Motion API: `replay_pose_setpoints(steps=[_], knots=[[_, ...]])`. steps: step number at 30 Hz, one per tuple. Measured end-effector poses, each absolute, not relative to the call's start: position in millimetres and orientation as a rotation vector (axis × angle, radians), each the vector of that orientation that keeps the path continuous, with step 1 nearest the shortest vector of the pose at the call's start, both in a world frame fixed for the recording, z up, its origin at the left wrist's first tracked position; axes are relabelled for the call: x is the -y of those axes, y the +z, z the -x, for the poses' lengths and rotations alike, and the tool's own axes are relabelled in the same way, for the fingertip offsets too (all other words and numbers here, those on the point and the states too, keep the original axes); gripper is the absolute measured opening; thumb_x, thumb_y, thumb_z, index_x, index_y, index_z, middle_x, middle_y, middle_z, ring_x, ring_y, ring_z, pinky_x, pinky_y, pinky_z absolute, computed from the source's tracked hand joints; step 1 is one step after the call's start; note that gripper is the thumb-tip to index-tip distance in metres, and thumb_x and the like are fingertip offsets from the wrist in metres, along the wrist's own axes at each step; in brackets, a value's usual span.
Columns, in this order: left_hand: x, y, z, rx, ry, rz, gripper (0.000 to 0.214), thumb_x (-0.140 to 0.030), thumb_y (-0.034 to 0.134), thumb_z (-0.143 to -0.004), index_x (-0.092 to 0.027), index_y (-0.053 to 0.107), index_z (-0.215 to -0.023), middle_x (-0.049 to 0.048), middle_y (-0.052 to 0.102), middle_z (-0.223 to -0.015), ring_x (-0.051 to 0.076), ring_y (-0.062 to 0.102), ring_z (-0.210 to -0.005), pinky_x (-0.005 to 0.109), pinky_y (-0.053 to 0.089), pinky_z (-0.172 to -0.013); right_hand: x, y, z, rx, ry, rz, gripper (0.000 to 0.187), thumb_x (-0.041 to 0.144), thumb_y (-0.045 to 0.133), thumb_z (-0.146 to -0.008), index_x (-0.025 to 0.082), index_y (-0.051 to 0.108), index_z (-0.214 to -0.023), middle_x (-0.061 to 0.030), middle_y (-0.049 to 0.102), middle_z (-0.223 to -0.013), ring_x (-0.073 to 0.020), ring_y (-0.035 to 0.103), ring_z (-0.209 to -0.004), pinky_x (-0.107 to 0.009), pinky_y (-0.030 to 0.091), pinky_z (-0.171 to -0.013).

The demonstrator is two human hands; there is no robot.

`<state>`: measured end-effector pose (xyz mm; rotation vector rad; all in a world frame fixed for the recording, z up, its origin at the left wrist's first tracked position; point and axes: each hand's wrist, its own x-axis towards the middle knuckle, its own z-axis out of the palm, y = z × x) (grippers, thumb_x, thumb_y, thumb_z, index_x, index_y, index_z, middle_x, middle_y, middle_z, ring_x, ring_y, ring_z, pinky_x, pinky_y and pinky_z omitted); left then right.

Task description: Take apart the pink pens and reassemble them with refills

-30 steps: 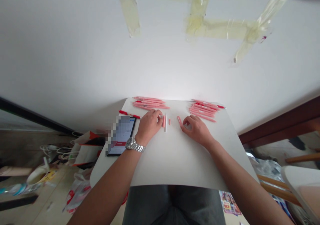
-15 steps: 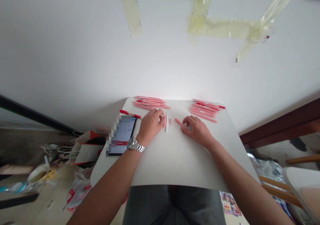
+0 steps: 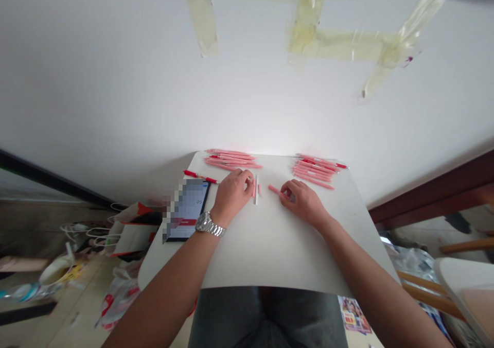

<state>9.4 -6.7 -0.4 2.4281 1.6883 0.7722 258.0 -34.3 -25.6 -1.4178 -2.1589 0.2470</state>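
Observation:
My left hand (image 3: 232, 192) rests on the white table (image 3: 270, 245) with a silver watch on its wrist, its fingers curled round a small pink pen part. A thin white refill (image 3: 256, 189) lies just right of those fingers, with a tiny pink piece (image 3: 259, 189) beside it. My right hand (image 3: 303, 202) is closed in a pinch on a pink pen barrel (image 3: 275, 189) that points left toward the refill. Two heaps of pink pens lie at the far edge, a left heap (image 3: 231, 159) and a right heap (image 3: 316, 171).
A tablet (image 3: 187, 209) lies at the table's left edge, with a red pen (image 3: 199, 176) beyond it. Bags and clutter (image 3: 119, 235) cover the floor on the left. A wooden chair (image 3: 455, 286) stands at the right. A white wall with tape strips (image 3: 309, 34) rises behind the table.
My right hand has slid a little left and turned the pink barrel flatter, pointing at the refill. My left hand's fingers have closed more over the pink part beside the refill.

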Motion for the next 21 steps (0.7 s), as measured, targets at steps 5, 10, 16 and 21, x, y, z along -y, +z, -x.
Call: replay_pose_setpoints(steps=[5, 10, 16, 21], knots=[[8.6, 1.1, -10.1, -1.661, 0.765, -2.427, 0.009, -0.019, 0.055, -0.097, -0.024, 0.062, -0.096, 0.0035, 0.066, -0.094, 0.020, 0.063, -0.088, 0.032, 0.047, -0.077, 34.1, -25.4, -258.0, 2.139, 0.245, 1.435, 0.003, 0.024, 0.063, -0.094, 0.023, 0.062, -0.092, -0.0025, 0.067, -0.085, -0.0174, 0.059, -0.076, -0.029, 0.040, -0.068], [9.8, 2.4, -11.5, -1.617, 0.808, -2.421, 0.010, -0.022, 0.054, -0.100, -0.023, 0.062, -0.094, 0.0037, 0.065, -0.093, 0.020, 0.063, -0.089, 0.032, 0.047, -0.079, 33.6, -25.1, -260.2, 2.122, 0.282, 1.469, 0.005, 0.020, 0.060, -0.093, 0.023, 0.061, -0.089, -0.0018, 0.067, -0.085, -0.0162, 0.057, -0.073, -0.028, 0.037, -0.064], [10.7, 1.6, -15.3, -1.584, 0.833, -2.431, 0.009, -0.021, 0.055, -0.100, -0.024, 0.064, -0.098, 0.0037, 0.067, -0.096, 0.021, 0.064, -0.093, 0.032, 0.048, -0.081, 33.6, -26.0, -261.1, 2.103, 0.303, 1.472, 0.005, 0.021, 0.057, -0.094, 0.023, 0.060, -0.091, -0.0026, 0.067, -0.087, -0.0170, 0.058, -0.073, -0.028, 0.037, -0.064], [11.3, 0.0, -16.4, -1.569, 0.843, -2.433, 0.010, -0.021, 0.055, -0.099, -0.024, 0.065, -0.100, 0.0032, 0.068, -0.096, 0.021, 0.065, -0.093, 0.033, 0.049, -0.082, 33.0, -26.7, -262.7, 2.072, 0.323, 1.472, 0.006, 0.023, 0.054, -0.096, 0.023, 0.059, -0.093, -0.0035, 0.067, -0.089, -0.0174, 0.058, -0.072, -0.029, 0.037, -0.064]])
